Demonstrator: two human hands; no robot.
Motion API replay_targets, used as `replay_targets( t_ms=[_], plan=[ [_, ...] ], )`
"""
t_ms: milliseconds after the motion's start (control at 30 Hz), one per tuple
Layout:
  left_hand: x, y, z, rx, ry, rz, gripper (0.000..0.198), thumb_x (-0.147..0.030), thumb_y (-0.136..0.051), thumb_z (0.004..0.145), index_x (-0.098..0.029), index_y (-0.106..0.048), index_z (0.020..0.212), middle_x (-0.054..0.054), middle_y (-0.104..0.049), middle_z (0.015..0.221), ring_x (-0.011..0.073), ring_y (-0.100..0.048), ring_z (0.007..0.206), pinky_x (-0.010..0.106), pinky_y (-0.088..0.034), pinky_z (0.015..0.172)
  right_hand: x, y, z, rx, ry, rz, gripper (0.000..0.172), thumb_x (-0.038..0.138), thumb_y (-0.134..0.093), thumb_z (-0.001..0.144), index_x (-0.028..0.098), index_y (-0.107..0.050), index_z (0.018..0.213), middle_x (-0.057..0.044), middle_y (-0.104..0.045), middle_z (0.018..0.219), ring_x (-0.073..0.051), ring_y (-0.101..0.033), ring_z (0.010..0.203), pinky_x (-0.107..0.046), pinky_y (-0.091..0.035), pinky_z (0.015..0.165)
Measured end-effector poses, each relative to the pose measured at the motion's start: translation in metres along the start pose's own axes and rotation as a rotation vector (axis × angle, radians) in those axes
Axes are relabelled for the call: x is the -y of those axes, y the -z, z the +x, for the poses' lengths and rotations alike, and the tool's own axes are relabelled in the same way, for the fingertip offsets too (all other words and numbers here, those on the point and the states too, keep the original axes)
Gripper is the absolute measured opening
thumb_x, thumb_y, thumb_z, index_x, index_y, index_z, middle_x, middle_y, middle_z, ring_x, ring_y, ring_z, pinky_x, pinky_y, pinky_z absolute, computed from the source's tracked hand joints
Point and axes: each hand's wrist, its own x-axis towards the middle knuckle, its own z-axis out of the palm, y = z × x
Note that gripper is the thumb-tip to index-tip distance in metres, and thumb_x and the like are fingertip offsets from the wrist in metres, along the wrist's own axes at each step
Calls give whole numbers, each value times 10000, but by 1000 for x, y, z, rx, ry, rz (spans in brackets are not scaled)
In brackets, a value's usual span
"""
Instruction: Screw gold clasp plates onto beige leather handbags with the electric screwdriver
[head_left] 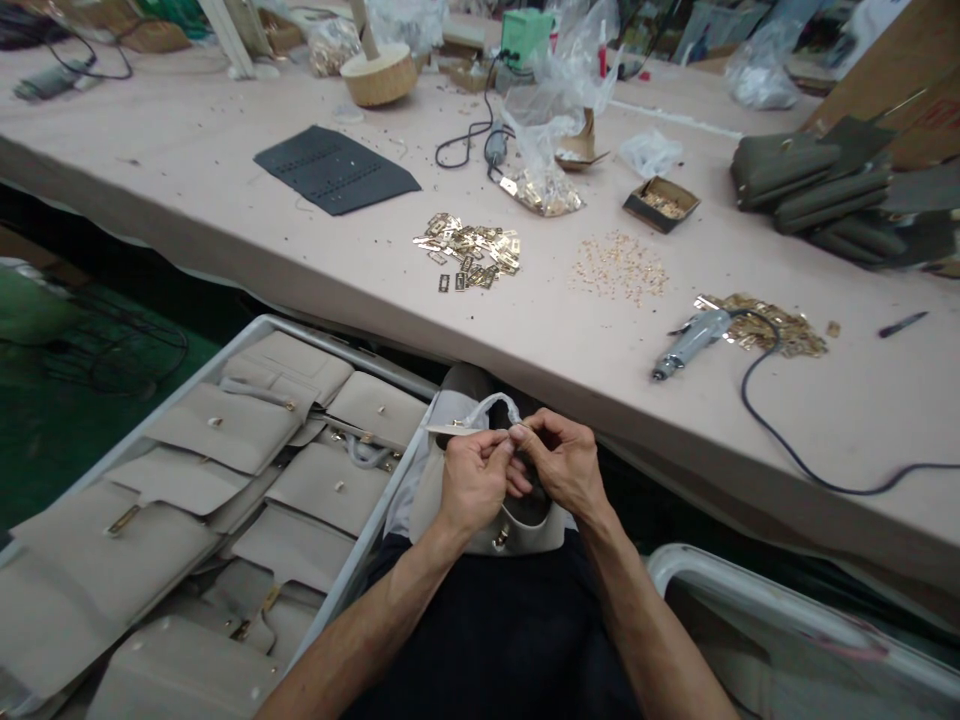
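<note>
A light grey handbag (427, 490) rests on the person's lap, with a wrapped handle (491, 402) arching over its top. My left hand (476, 475) is above the bag's opening, thumb and forefinger pinched at the handle's lower end. Against it, my right hand (562, 455) has its thumb and fingers pressed together at the same spot. What the fingertips hold is too small to make out. A metal clasp (501, 538) shows on the near side of the bag.
Left stands a white-rimmed bin (390, 515) of grey bag parts. Across the table (337, 260) lie gold plates (476, 250), small fittings (621, 268) and an electric screwdriver (690, 343) with its cable. Another bin (787, 600) is at lower right.
</note>
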Motion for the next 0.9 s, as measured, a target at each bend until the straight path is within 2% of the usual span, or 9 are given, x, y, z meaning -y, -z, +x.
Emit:
replay_targets(
  t_ms=[100, 267, 400, 500, 567, 700, 767, 900],
  plan=[
    [3, 1, 2, 65, -7, 2, 254, -310, -645, 880, -101, -699, 1013, 34, -710, 664, 193, -736, 520, 251, -610, 467, -2, 1, -1, -21, 30, -25, 292, 414, -708, 944, 187, -698, 760, 6, -618, 685, -127, -534, 619, -268, -410, 591],
    [4, 2, 1, 39, -35, 70, 195, -267, -641, 884, -118, -698, 997, 38, -721, 692, 172, -724, 517, 224, -590, 461, -2, 4, -1, -9, 48, 17, 275, 392, -708, 949, 191, -690, 761, 14, -605, 679, -124, -531, 609, -263, -401, 580],
    [1, 1, 1, 112, 28, 18, 348, -367, -717, 876, -121, -693, 1121, 58, -757, 756, 211, -762, 581, 229, -585, 435, 1, 8, 1, -12, 61, 38, 293, 399, -697, 961, 191, -689, 755, 7, -623, 707, -125, -543, 632, -261, -419, 600],
    [1, -2, 1, 141, 17, -51, 356, -461, -719, 882, -113, -716, 957, 73, -755, 749, 202, -750, 549, 215, -561, 404, 0, 8, 4, -17, 47, 61, 308, 405, -701, 955, 185, -691, 738, 3, -623, 699, -122, -537, 630, -257, -416, 600],
    [3, -4, 2, 128, 8, -99, 354, -463, -721, 880, -110, -707, 858, 68, -740, 695, 180, -726, 501, 194, -530, 385, -3, 5, 7, -16, -51, 131, 351, 437, -728, 926, 179, -673, 696, 10, -589, 627, -112, -493, 565, -250, -383, 546],
    [7, -5, 2, 98, 66, -162, 336, -444, -707, 879, -111, -704, 831, 45, -714, 630, 150, -674, 422, 174, -461, 337, -12, -2, 15, 63, -282, 323, 430, 497, -773, 858, 175, -615, 622, 19, -536, 511, -98, -404, 463, -246, -316, 470],
    [9, -4, 2, 61, 75, -145, 333, -446, -690, 884, -122, -698, 808, 31, -700, 606, 133, -633, 380, 167, -410, 306, -13, -2, 17, 98, -277, 266, 438, 516, -752, 864, 172, -620, 628, 6, -561, 527, -105, -426, 480, -244, -323, 475],
    [12, 0, 3, 36, 35, -16, 402, -445, -620, 940, -144, -661, 677, 4, -604, 437, 81, -475, 278, 153, -302, 290, -7, 2, 16, 120, -202, 2, 390, 510, -740, 863, 160, -680, 702, -2, -602, 580, -116, -466, 524, -239, -344, 492]
  ],
)
